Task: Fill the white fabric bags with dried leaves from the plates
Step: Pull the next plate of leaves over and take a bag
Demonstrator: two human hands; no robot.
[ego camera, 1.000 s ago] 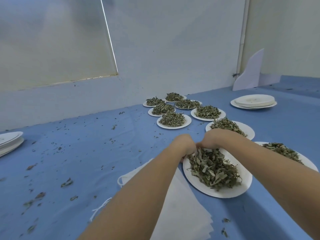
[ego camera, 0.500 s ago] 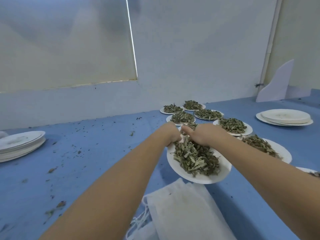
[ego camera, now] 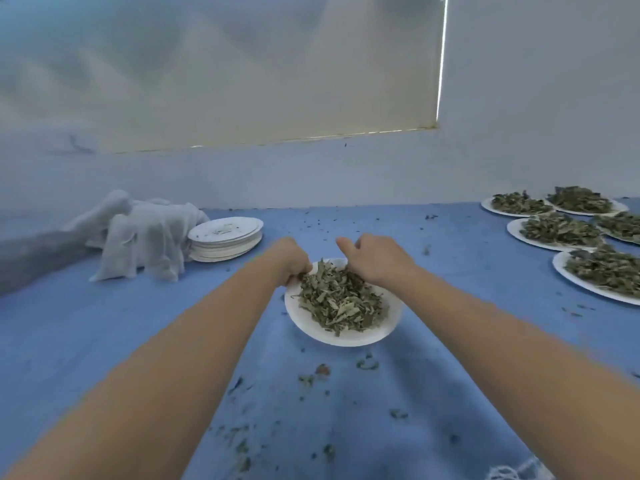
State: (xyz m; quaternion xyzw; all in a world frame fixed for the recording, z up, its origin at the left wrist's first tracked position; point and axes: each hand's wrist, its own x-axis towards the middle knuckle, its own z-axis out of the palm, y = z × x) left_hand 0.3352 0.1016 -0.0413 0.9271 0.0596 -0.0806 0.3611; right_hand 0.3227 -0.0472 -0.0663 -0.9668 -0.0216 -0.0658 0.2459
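A white paper plate point(ego camera: 349, 336) heaped with dried green leaves point(ego camera: 341, 301) is held over the blue cloth in the middle of the view. My left hand point(ego camera: 292, 259) grips its far left rim. My right hand point(ego camera: 375, 259) grips the far right rim, fingers curled under and thumb raised. A heap of white fabric bags point(ego camera: 145, 230) lies at the far left by the wall. Several more plates of leaves point(ego camera: 561, 233) stand at the right.
A stack of used white plates point(ego camera: 227, 242) sits next to the bag heap. Leaf crumbs point(ego camera: 311, 375) are scattered over the blue tablecloth point(ego camera: 104, 323). The wall and a window blind close off the far side.
Both hands have carried the leaf plate leftward, away from the row of full plates, and my view has turned left. The flat bags near me have left the view; the bag heap has appeared.
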